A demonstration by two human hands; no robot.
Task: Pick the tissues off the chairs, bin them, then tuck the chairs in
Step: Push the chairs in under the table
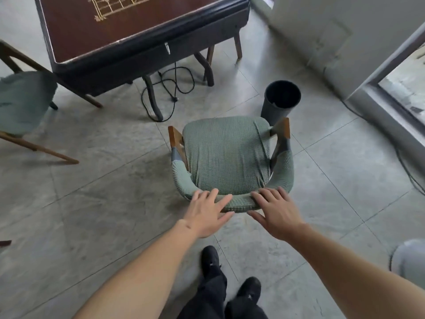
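Note:
A green-covered chair with wooden arms stands on the tiled floor, facing the table. No tissue shows on its seat. My left hand and my right hand both rest flat on the chair's curved backrest, fingers spread and straight. A dark round bin stands just beyond the chair's right arm; something pale lies at its bottom. A second green chair stands at the left, pulled out from the table.
A black cable loops on the floor under the table's near side. Another chair's legs show beyond the table. A wall and door frame run along the right. My feet are behind the chair.

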